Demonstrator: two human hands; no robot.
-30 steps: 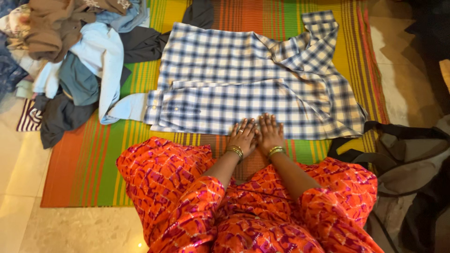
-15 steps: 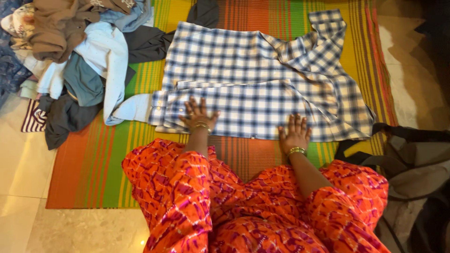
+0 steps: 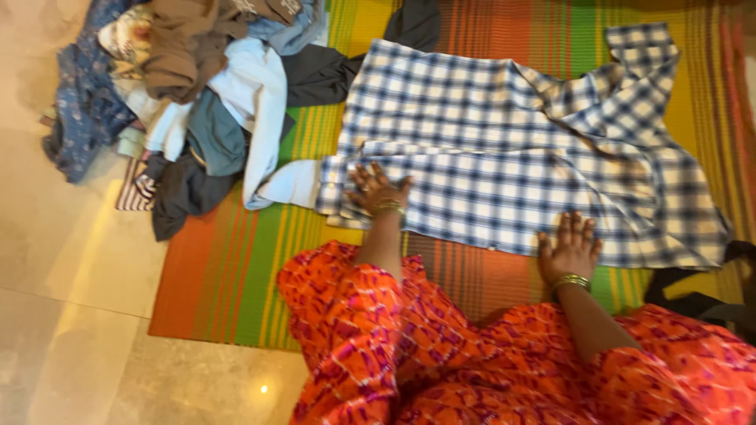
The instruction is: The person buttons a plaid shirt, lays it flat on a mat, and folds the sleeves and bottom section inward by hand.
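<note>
A blue and white checked shirt lies spread flat on a striped mat in front of me. My left hand presses flat on the shirt's near left part, close to the cuff of the folded-in sleeve, fingers spread. Resting palm down on the shirt's near edge further right is my right hand, fingers apart. Both wrists wear gold bangles. My orange and pink patterned clothing fills the bottom of the view.
A pile of mixed clothes in brown, pale blue, dark grey and floral blue lies at the mat's far left, spilling onto the beige tiled floor. A dark bag strap shows at the right edge.
My two hands, together at the shirt's near edge a second ago, have slid apart, left one leftward and right one rightward. The camera view has shifted left.
</note>
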